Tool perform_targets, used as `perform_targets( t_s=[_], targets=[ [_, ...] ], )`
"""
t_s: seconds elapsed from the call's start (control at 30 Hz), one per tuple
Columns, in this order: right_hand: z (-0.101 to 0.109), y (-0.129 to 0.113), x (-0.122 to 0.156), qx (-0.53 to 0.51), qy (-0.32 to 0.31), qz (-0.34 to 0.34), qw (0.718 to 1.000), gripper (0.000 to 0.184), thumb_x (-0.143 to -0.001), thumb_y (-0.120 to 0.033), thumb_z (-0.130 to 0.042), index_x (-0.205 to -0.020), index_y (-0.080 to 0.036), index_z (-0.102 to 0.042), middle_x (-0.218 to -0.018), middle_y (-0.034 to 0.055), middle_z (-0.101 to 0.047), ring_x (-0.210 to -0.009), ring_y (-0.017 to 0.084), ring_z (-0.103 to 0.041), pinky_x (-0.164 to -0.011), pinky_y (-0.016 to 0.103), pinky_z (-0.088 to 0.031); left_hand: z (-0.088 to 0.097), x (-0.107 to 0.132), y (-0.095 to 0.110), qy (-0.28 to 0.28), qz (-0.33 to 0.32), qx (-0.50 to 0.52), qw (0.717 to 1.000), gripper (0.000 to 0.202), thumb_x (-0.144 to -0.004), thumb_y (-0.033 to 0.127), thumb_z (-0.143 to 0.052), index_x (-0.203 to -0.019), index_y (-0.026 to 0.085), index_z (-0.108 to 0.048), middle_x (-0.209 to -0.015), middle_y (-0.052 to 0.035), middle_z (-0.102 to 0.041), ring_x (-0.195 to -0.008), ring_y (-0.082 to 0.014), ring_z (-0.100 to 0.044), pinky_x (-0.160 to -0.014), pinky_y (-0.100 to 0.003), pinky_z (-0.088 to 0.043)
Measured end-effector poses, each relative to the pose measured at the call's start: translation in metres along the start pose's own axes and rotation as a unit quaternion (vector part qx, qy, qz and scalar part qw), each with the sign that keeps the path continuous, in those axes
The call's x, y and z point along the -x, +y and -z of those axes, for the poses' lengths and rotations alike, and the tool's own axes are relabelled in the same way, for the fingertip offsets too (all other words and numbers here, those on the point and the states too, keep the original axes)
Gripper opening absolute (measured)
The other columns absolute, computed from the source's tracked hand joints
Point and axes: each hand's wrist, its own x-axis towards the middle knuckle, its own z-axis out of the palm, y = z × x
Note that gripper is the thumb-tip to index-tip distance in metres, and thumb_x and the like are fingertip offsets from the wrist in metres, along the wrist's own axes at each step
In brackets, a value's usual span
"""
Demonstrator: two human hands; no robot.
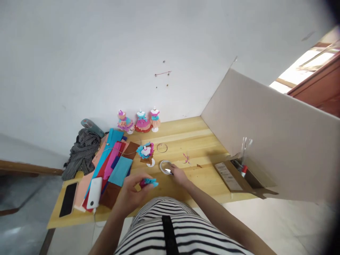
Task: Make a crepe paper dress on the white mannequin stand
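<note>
My left hand is closed on a small blue and magenta paper piece, held just above the near edge of the wooden table. My right hand reaches to a roll of clear tape and pinches something small and shiny at its rim; I cannot make out what it is. Just beyond stands a small white mannequin wrapped in blue, pink and brown paper. A second clear ring lies further back.
Three dressed mini mannequins stand against the wall. Coloured paper sheets, a white power bank, a black phone and striped cloth fill the left. An open cardboard box sits on the right beside a grey board.
</note>
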Motion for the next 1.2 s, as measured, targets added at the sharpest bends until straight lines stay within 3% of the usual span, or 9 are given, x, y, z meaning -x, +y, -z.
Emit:
perform_targets(
  t_s=[0.17,0.33,0.47,0.7,0.83,0.93,1.03,1.1,1.2],
  targets=[
    [0.075,-0.035,0.015,-0.244,0.138,0.045,0.959,0.030,-0.092,-0.041,-0.046,-0.090,-0.015,-0.060,-0.066,0.0009,-0.058,-0.050,0.012,-0.048,-0.048,0.025,-0.042,0.002,-0.001,0.000,0.044,0.071,0.148,0.985,0.025,-0.063,0.038,-0.081,-0.069,0.016,-0.071,-0.064,-0.0036,-0.063,-0.054,-0.0122,-0.051,-0.052,-0.024,-0.040],
    [0.166,-0.103,0.043,-0.429,0.235,0.137,0.862,0.035,-0.082,-0.052,-0.061,-0.091,-0.018,-0.064,-0.074,0.0032,-0.064,-0.046,0.008,-0.040,-0.043,0.022,-0.033,-0.011,-0.028,0.034,-0.025,0.029,0.234,0.971,0.028,-0.061,0.041,-0.082,-0.067,0.017,-0.069,-0.065,-0.0049,-0.063,-0.056,-0.0125,-0.053,-0.051,-0.023,-0.036],
    [0.206,-0.150,0.059,-0.547,0.231,0.186,0.783,0.038,-0.071,-0.051,-0.073,-0.089,-0.018,-0.068,-0.068,0.0028,-0.067,-0.042,0.006,-0.033,-0.039,0.021,-0.027,-0.020,-0.049,0.060,-0.087,0.037,0.284,0.954,0.026,-0.063,0.032,-0.080,-0.085,0.020,-0.073,-0.062,-0.0043,-0.063,-0.058,-0.0154,-0.058,-0.055,-0.026,-0.040],
    [0.208,-0.161,0.068,-0.560,0.211,0.228,0.768,0.032,-0.071,-0.046,-0.074,-0.085,-0.018,-0.070,-0.065,0.0028,-0.065,-0.044,0.007,-0.036,-0.038,0.020,-0.030,-0.029,-0.067,0.091,-0.116,0.083,0.307,0.941,0.016,-0.061,0.022,-0.075,-0.074,0.017,-0.069,-0.067,-0.0035,-0.064,-0.056,-0.0145,-0.058,-0.054,-0.027,-0.045],
    [0.205,-0.161,0.073,-0.485,0.251,0.226,0.807,0.024,-0.076,-0.040,-0.068,-0.080,-0.017,-0.068,-0.062,0.0022,-0.061,-0.048,0.010,-0.042,-0.042,0.022,-0.034,-0.041,-0.066,0.111,-0.087,0.076,0.282,0.952,0.025,-0.068,0.033,-0.075,-0.065,0.016,-0.057,-0.061,-0.0007,-0.060,-0.047,-0.0108,-0.052,-0.046,-0.024,-0.041],
    [0.203,-0.162,0.077,-0.359,0.333,0.238,0.839,0.012,-0.081,-0.028,-0.061,-0.084,-0.018,-0.067,-0.064,0.0013,-0.061,-0.053,0.012,-0.048,-0.048,0.023,-0.040,-0.050,-0.065,0.121,-0.029,0.016,0.217,0.976,0.024,-0.071,0.034,-0.072,-0.067,0.017,-0.056,-0.052,0.0032,-0.056,-0.042,-0.0084,-0.046,-0.043,-0.021,-0.036],
    [0.203,-0.162,0.079,-0.237,0.404,0.277,0.839,0.012,-0.083,-0.017,-0.057,-0.091,-0.020,-0.066,-0.072,0.0014,-0.063,-0.058,0.013,-0.053,-0.053,0.024,-0.044,-0.056,-0.069,0.126,0.077,-0.104,0.062,0.990,0.016,-0.071,0.030,-0.071,-0.076,0.017,-0.063,-0.053,0.0043,-0.055,-0.045,-0.0090,-0.048,-0.046,-0.022,-0.038],
    [0.203,-0.162,0.080,-0.186,0.421,0.310,0.832,0.018,-0.084,-0.011,-0.054,-0.096,-0.021,-0.063,-0.077,0.0025,-0.064,-0.062,0.013,-0.057,-0.056,0.025,-0.046,-0.059,-0.074,0.128,0.126,-0.192,-0.071,0.971,0.014,-0.070,0.026,-0.070,-0.081,0.017,-0.068,-0.058,0.0030,-0.058,-0.052,-0.0107,-0.053,-0.053,-0.023,-0.042],
    [0.205,-0.160,0.079,-0.131,0.436,0.355,0.817,0.026,-0.083,-0.006,-0.050,-0.102,-0.021,-0.060,-0.084,0.0053,-0.065,-0.071,0.015,-0.061,-0.060,0.026,-0.050,-0.059,-0.082,0.132,0.125,-0.276,-0.211,0.929,0.014,-0.074,0.021,-0.065,-0.086,0.019,-0.072,-0.065,0.0003,-0.066,-0.063,-0.0137,-0.061,-0.064,-0.025,-0.046]
  ],
)
